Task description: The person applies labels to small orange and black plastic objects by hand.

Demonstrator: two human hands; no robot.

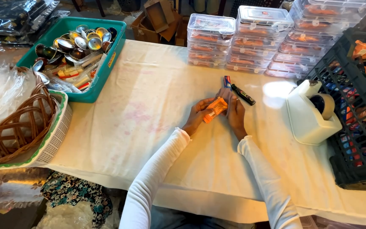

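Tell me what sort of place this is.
Probably a small packing or gift-assembly workbench: stacked clear lidded boxes of filled goods, a white tape dispenser, and a teal bin of small metal cups. Both hands hold an orange packet.

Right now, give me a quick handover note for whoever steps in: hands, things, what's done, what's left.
Left hand and right hand together hold an orange packet over the cloth.
Black marker and a small red-blue stick lie just beyond the hands.
Tape dispenser sits to the right, black crate past it.
Done: filled clear boxes stacked at the far edge.
Left: the packet is still in hand.
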